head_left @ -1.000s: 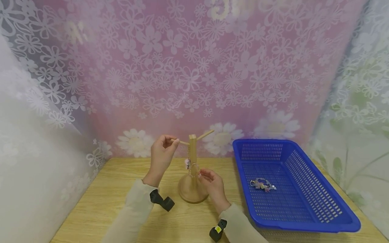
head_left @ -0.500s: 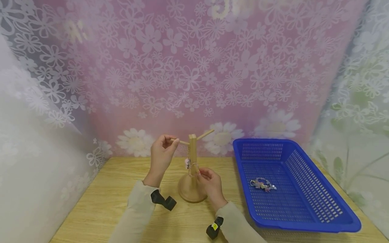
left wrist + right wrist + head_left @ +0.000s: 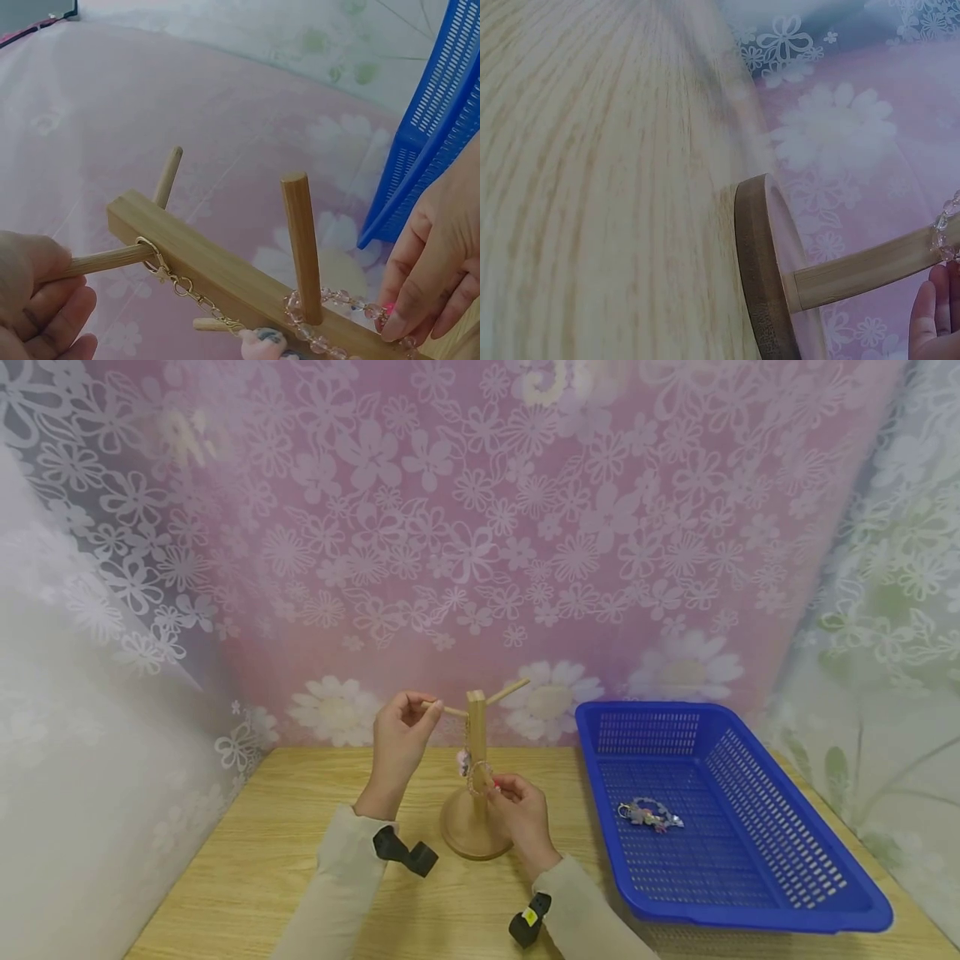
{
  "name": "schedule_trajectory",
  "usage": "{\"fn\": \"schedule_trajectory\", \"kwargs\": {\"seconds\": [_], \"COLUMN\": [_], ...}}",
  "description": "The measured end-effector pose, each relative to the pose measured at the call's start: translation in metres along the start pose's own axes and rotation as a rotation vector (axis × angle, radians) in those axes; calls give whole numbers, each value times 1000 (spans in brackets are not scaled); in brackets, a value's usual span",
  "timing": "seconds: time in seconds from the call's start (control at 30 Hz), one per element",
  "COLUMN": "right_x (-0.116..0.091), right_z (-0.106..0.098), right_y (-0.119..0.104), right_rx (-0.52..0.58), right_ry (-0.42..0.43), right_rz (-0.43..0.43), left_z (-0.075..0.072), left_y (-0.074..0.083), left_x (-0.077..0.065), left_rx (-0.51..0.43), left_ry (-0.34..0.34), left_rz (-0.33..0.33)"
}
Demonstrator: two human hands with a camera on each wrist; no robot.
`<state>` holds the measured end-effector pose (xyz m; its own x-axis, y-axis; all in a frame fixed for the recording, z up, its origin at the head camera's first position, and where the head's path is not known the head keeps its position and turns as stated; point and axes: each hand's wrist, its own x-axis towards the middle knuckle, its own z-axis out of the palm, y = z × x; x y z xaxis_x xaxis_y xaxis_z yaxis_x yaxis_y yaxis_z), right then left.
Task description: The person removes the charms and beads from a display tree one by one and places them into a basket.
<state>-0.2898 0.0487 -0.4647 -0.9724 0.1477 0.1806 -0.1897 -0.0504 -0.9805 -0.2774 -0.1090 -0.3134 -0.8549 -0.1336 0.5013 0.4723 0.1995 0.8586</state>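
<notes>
A wooden stand (image 3: 477,727) with a round base and several pegs stands upright on the table. My left hand (image 3: 401,739) pinches the end of an upper peg (image 3: 112,261) between thumb and fingers. From that peg's inner end hangs a gold chain (image 3: 185,286) with a pink and grey charm (image 3: 262,346). Lower down, my right hand (image 3: 525,818) pinches a bracelet of clear pinkish beads (image 3: 318,344), close to a bright pink bead. In the left wrist view the bracelet loops around a lower peg (image 3: 301,240). The right wrist view catches only some fingers (image 3: 924,311) beside the beads.
To the right, a blue plastic basket (image 3: 600,860) holds a beaded charm strap (image 3: 649,814) with a metal ring. Behind the stand hangs a pink flowered cloth (image 3: 465,568) close to the table's (image 3: 255,843) back edge.
My right hand has shifted slightly up and left with the bracelet, and the bright pink bead now shows at its fingertips. My left hand keeps its hold on the peg.
</notes>
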Motion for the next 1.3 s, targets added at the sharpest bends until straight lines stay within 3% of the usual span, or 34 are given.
{"fn": "schedule_trajectory", "kwargs": {"seconds": [0.23,0.5,0.63,1.3], "right_x": [-3,-8,-10,-18], "right_z": [-3,-6,-8,-11], "right_y": [-4,-11,-12,-35], "right_rx": [-1,20,10,86], "right_ry": [-1,-23,-37,-56], "right_rz": [24,0,-8,-64], "left_z": [-1,-2,0,-1], "left_y": [-28,-20,-30,-32], "left_x": [10,8,10,8], "left_rx": [-11,1,-8,4], "left_ry": [9,2,7,-1], "left_rz": [-50,-56,-35,1]}}
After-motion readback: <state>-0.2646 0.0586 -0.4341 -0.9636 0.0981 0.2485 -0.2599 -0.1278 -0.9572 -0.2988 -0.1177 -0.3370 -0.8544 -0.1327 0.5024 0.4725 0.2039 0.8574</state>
